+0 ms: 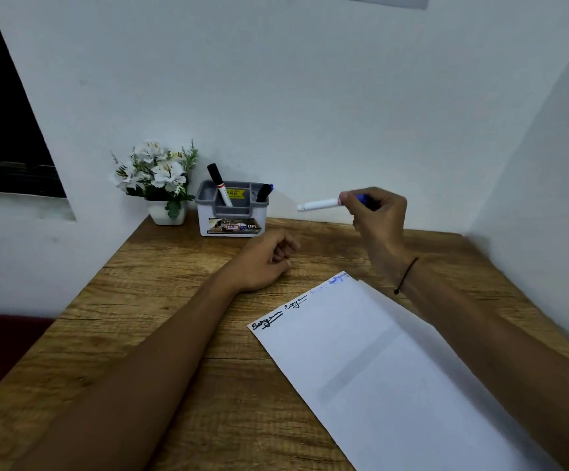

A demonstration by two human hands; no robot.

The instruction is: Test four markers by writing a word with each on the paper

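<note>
My right hand [376, 212] is raised above the desk and grips a white marker [320, 204] with a blue cap end, its barrel pointing left toward the holder. My left hand [269, 258] rests on the wooden desk as a loose fist, holding nothing. A white sheet of paper [395, 368] lies at an angle in front of me; along its top edge stand several handwritten words, two in black and the others in blue. The grey and white marker holder [231, 212] at the back holds a black-capped marker [220, 185] and a dark marker with a blue end [264, 192].
A small white pot of white artificial flowers [157, 180] stands left of the holder, in the desk's back corner. White walls close in behind and on the right. The wooden desk [160, 317] ends on the left above a dark red seat.
</note>
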